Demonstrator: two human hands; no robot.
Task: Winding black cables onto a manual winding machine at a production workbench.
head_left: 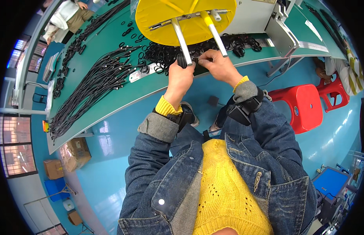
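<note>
Below a yellow round disc with metal rods sticking out toward me, both my hands work at the front edge of the green table. My left hand is closed round a bundled coil of black cable, right beside the end of the left rod. Close to it, near the right rod, my right hand has its thumb and fingers pinched together. What they pinch is too small to make out. A heap of small black rings lies just behind both hands.
A long bunch of black cables lies along the green table at left. Right of the disc stands a grey machine with a metal bracket. Red stools stand at right. Another person is at far left; cardboard boxes sit below.
</note>
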